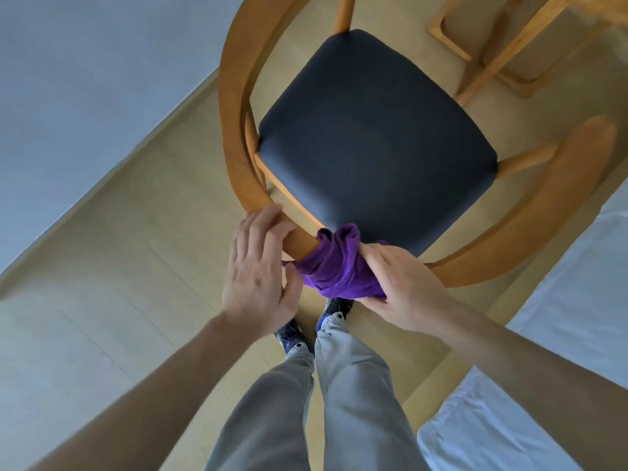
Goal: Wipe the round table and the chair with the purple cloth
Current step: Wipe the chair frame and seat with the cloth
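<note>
A wooden chair (234,130) with a curved backrest rail and a dark padded seat (377,141) stands right below me. The purple cloth (334,266) is wrapped around the rail at its nearest point. My right hand (404,287) grips the cloth against the rail. My left hand (258,266) rests on the bare rail just left of the cloth, fingers spread, thumb side touching the cloth's edge. The round table's top is out of view; only a wooden base (492,45) shows at the top right.
A grey wall (85,96) runs along the left, with pale wood flooring (119,266) below it. A white bed (543,368) fills the lower right, close to the chair. My legs and shoes (306,331) stand just behind the chair's backrest.
</note>
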`<state>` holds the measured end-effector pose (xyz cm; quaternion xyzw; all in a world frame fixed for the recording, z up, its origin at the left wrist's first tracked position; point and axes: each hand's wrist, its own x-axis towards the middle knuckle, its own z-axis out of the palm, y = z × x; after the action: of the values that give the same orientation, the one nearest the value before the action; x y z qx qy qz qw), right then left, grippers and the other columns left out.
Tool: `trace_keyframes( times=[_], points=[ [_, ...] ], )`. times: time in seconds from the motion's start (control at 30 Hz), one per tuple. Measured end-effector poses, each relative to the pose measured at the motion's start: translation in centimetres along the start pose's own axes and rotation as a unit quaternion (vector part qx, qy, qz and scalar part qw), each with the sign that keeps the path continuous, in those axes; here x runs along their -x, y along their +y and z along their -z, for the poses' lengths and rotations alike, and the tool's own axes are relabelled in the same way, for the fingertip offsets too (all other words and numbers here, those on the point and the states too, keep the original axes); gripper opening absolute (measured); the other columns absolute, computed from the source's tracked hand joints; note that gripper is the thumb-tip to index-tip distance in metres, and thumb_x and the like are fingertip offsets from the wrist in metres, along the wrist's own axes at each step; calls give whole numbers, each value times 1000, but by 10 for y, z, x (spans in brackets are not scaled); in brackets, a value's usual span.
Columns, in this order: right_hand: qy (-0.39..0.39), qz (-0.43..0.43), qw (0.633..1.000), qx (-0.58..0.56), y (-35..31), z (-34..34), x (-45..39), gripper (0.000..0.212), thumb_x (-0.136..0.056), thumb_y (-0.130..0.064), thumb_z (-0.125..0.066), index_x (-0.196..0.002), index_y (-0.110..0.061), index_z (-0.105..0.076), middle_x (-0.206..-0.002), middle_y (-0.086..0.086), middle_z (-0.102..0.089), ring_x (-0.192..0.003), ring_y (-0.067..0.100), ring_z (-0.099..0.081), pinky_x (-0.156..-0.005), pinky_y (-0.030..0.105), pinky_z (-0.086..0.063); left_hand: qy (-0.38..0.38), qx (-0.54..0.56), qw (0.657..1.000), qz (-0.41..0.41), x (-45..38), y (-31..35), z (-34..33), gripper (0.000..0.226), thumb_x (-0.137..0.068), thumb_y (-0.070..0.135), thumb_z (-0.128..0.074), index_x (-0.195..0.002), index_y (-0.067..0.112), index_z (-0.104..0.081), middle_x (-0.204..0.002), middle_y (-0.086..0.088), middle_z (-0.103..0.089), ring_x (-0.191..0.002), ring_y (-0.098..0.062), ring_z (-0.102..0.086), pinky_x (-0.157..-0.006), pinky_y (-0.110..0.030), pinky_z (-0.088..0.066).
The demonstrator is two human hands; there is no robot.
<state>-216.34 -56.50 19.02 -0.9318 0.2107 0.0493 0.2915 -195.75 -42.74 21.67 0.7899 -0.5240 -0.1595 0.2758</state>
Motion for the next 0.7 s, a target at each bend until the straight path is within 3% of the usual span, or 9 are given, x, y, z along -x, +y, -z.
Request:
trace_keyframes(
  times=[0.1,0.2,0.27,0.37,0.43,0.53,0.6,0.63,0.7],
  points=[
    [39,6,999,11,-18,-6,-23,47,-79,-33,-83,-106,-5,-56,-92,5,-59,-78,29,-57,-67,37,-44,31,60,995,71,28,14,-2,59,-74,1,-49,-132,-9,-46,-149,-23,-39,-141,-39,-37,-113,-54,-33],
    [94,-22,995,-26,-49,-10,-48,51,-71,-28,-88,-103,-5,-55,-89,4,-59,-78,25,-56,-64,30,-34,66,109,983,134,41,25,-4,58,-80,7,-42,-136,-7,-42,-146,-17,-39,-142,-35,-36,-113,-51,-34],
    [120,-56,990,-50,-75,-8,-72,50,-76,-32,-81,-109,-7,-54,-94,3,-58,-83,22,-54,-66,29,-35,103,153,966,183,43,28,-8,55,-82,8,-39,-136,-4,-41,-142,-8,-39,-139,-29,-38,-114,-44,-34],
    [72,-123,988,-58,-110,4,-119,50,-85,-37,-70,-120,-8,-51,-110,4,-57,-101,24,-56,-72,32,-36,125,229,918,298,36,30,-8,48,-89,12,-40,-137,9,-41,-136,2,-47,-127,-12,-46,-106,-39,-40],
    [6,-171,978,-120,-116,18,-154,42,-88,-35,-68,-118,-10,-54,-114,3,-59,-105,24,-59,-75,30,-38,92,302,879,359,26,29,-3,52,-95,31,-40,-146,23,-35,-141,7,-49,-129,-8,-48,-105,-40,-44],
    [-103,-222,909,-338,-92,42,-184,33,-86,-46,-63,-100,-17,-69,-100,-3,-71,-97,17,-67,-86,35,-52,52,388,833,392,3,28,6,75,-90,60,-44,-157,41,-16,-157,12,-37,-142,-4,-38,-115,-32,-34],
    [-85,-219,864,-445,-71,46,-172,35,-86,-47,-59,-96,-17,-74,-102,-6,-75,-103,14,-68,-98,45,-52,55,411,807,421,-18,30,3,87,-90,59,-55,-159,41,-5,-159,11,-32,-142,-4,-37,-116,-28,-31],
    [-52,-219,860,-458,-63,44,-154,26,-90,-39,-58,-97,-21,-76,-104,-7,-76,-103,8,-68,-98,39,-52,67,403,802,436,-29,31,-1,91,-92,53,-60,-159,40,-1,-159,9,-31,-141,-8,-37,-117,-29,-31],
    [24,-234,894,-381,-52,32,-110,19,-101,-23,-53,-102,-28,-71,-106,-10,-72,-101,-1,-64,-90,18,-49,101,363,802,464,-51,27,-6,93,-90,44,-64,-159,39,-2,-157,2,-35,-138,-18,-43,-116,-39,-38]
  ],
)
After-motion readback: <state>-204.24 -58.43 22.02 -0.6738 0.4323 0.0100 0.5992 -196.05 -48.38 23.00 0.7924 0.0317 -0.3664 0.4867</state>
